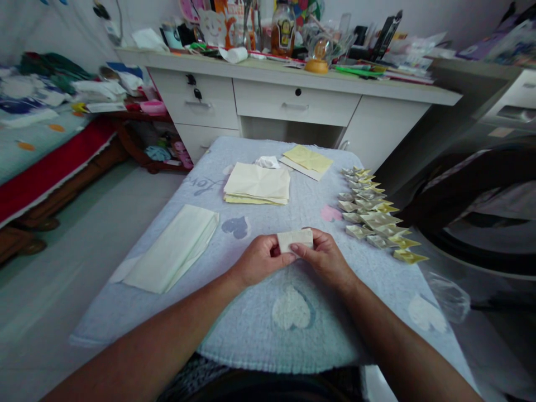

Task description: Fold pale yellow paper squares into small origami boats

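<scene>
Blue heart-print tablecloth (247, 332): folding partway

Head view: left hand (260, 259) and right hand (325, 255) both pinch a small off-white folded paper rectangle (285, 239) between thumbs and fingers, over the cloth's near half. Looks mid-fold.

Done, apparently: rows of pointed yellow-and-white folded paper pieces (379, 219), right edge.

Remaining, likely: cream-and-yellow stack of flat paper sheets (257, 181), far side; creased yellow paper sheet (310, 158) beyond it. Long pale-green folded bundle (167, 251) at left, role unclear.

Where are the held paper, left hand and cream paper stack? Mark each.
Held paper (295, 238): head view, middle of its face.
Left hand (260, 261): head view, thumb side.
Cream paper stack (256, 181): head view, top sheet.
</scene>
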Demonstrator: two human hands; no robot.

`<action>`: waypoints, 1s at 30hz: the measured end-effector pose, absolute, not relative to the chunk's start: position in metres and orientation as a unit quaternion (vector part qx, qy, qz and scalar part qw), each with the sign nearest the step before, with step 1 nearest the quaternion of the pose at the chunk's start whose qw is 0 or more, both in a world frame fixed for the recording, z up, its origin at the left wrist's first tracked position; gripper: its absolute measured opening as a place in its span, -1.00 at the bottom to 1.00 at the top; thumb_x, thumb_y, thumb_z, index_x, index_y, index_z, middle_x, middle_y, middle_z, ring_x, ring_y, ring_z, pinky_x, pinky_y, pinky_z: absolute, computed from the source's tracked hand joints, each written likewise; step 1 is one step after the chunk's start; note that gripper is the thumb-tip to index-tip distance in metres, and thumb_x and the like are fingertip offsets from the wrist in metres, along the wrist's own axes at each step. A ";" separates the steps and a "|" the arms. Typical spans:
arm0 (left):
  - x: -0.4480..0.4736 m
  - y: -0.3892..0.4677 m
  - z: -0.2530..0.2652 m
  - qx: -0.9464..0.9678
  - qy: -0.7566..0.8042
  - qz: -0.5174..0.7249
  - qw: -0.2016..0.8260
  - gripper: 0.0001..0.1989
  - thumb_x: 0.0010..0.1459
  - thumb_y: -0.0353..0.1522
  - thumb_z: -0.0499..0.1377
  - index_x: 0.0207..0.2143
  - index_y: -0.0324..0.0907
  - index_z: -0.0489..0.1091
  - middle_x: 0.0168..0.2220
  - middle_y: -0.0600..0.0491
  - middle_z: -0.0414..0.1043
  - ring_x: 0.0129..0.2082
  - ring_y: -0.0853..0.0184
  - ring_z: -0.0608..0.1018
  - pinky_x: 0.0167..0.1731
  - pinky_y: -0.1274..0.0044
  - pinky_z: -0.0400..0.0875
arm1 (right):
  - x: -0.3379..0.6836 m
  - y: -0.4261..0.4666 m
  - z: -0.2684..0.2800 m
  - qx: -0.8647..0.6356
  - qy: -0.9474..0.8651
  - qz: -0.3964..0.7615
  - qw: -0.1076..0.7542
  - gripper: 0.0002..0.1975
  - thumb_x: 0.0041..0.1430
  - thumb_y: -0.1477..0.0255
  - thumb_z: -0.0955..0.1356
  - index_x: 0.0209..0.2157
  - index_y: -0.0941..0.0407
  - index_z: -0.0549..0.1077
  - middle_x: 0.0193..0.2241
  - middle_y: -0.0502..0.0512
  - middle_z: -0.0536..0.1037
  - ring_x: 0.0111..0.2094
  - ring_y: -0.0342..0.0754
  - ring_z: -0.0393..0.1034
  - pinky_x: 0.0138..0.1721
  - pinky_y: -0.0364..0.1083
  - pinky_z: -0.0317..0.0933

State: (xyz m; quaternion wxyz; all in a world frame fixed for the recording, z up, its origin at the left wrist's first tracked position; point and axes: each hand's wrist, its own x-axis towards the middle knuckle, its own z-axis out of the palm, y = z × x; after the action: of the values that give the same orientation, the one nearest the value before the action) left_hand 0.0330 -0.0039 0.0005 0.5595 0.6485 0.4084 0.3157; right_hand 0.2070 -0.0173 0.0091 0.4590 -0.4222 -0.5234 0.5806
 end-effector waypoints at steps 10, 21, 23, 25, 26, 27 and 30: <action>0.034 -0.004 -0.004 0.613 0.419 0.313 0.593 -0.72 0.01 -0.31 0.25 -0.21 -0.27 0.52 -0.37 0.06 0.53 -0.43 0.36 0.49 -0.40 0.55 0.34 | 0.215 -0.014 0.018 -0.428 -0.483 0.588 0.487 -0.72 -0.03 0.25 0.49 -0.51 0.12 0.40 -0.58 -0.10 0.32 -0.54 -0.20 0.15 -0.48 -0.18 0.06; 0.027 -0.002 0.005 0.650 0.442 0.367 0.497 -0.74 0.05 -0.23 0.26 -0.28 -0.24 0.46 -0.53 0.16 0.31 -0.52 0.44 0.33 -0.52 0.61 0.20 | 0.214 -0.012 0.012 -0.434 -0.535 0.555 0.467 -0.73 0.06 0.22 0.44 -0.46 0.11 0.40 -0.58 -0.08 0.32 -0.53 -0.18 0.14 -0.48 -0.17 0.02; 0.024 0.000 0.007 0.634 0.449 0.390 0.495 -0.77 0.07 -0.24 0.24 -0.31 -0.23 0.43 -0.58 0.20 0.22 -0.58 0.47 0.27 -0.56 0.63 0.14 | 0.213 -0.013 0.012 -0.439 -0.571 0.528 0.450 -0.78 0.09 0.26 0.42 -0.43 0.12 0.41 -0.55 -0.07 0.33 -0.50 -0.17 0.15 -0.45 -0.16 0.04; 0.022 0.001 0.009 0.609 0.438 0.409 0.520 -0.81 0.07 -0.27 0.23 -0.32 -0.22 0.39 -0.58 0.21 0.22 -0.60 0.49 0.27 -0.58 0.63 0.13 | 0.212 -0.013 0.012 -0.449 -0.613 0.484 0.435 -0.86 0.10 0.34 0.40 -0.38 0.11 0.41 -0.50 -0.05 0.34 -0.45 -0.15 0.18 -0.38 -0.14 0.07; 0.022 0.001 0.010 0.599 0.425 0.416 0.536 -0.82 0.07 -0.29 0.23 -0.33 -0.22 0.37 -0.55 0.19 0.27 -0.59 0.49 0.30 -0.56 0.63 0.17 | 0.212 -0.013 0.012 -0.454 -0.632 0.457 0.431 -0.90 0.10 0.39 0.39 -0.36 0.11 0.40 -0.48 -0.05 0.35 -0.42 -0.14 0.19 -0.36 -0.14 0.08; 0.022 0.002 0.010 0.593 0.409 0.423 0.550 -0.84 0.07 -0.32 0.22 -0.34 -0.22 0.36 -0.50 0.17 0.32 -0.56 0.48 0.35 -0.52 0.62 0.23 | 0.213 -0.013 0.012 -0.459 -0.650 0.428 0.428 -0.93 0.09 0.45 0.37 -0.35 0.10 0.38 -0.47 -0.05 0.34 -0.41 -0.13 0.20 -0.34 -0.14 0.09; 0.023 0.002 0.010 0.611 0.373 0.438 0.543 -0.94 0.07 -0.41 0.19 -0.37 -0.21 0.35 -0.34 0.06 0.43 -0.35 0.39 0.49 -0.30 0.56 0.37 | 0.214 -0.012 0.007 -0.465 -0.704 0.323 0.429 -0.88 0.03 0.59 0.31 -0.41 0.08 0.29 -0.45 -0.03 0.31 -0.39 -0.11 0.20 -0.33 -0.13 0.08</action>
State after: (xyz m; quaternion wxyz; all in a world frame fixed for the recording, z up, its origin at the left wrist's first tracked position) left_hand 0.0229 0.0017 0.0100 0.5434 0.6113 0.3729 0.4382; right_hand 0.2139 -0.0115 0.0073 0.4287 -0.4647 -0.7041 0.3233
